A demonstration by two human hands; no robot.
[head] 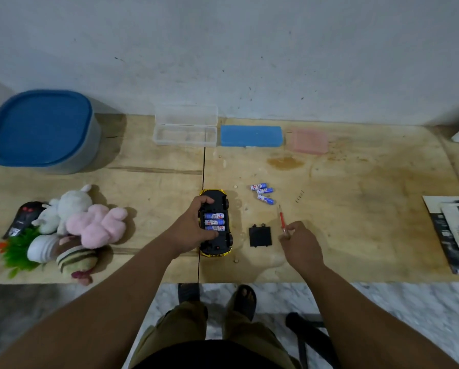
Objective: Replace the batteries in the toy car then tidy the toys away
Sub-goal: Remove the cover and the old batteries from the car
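Observation:
The yellow toy car point(224, 201) lies upside down on the wooden table, its black underside up. Three blue-and-white batteries point(214, 222) sit in its open compartment. My left hand point(193, 225) grips the car from the left, fingers curled over its front end and thumb at the near side. The black battery cover point(260, 236) lies just right of the car. My right hand point(300, 242) pinches the handle end of a small red screwdriver point(281, 217) whose tip points away from me. Three loose batteries point(263, 192) lie farther back on the table.
A pile of plush toys point(81, 222) with a black remote point(23, 218) and a green plastic plant lies at the left. A blue-lidded tub point(40, 130) stands at the back left. A clear open case point(185, 129), a blue box point(251, 135) and a pink box point(309, 141) line the wall. Small screws point(299, 196) lie right of the batteries.

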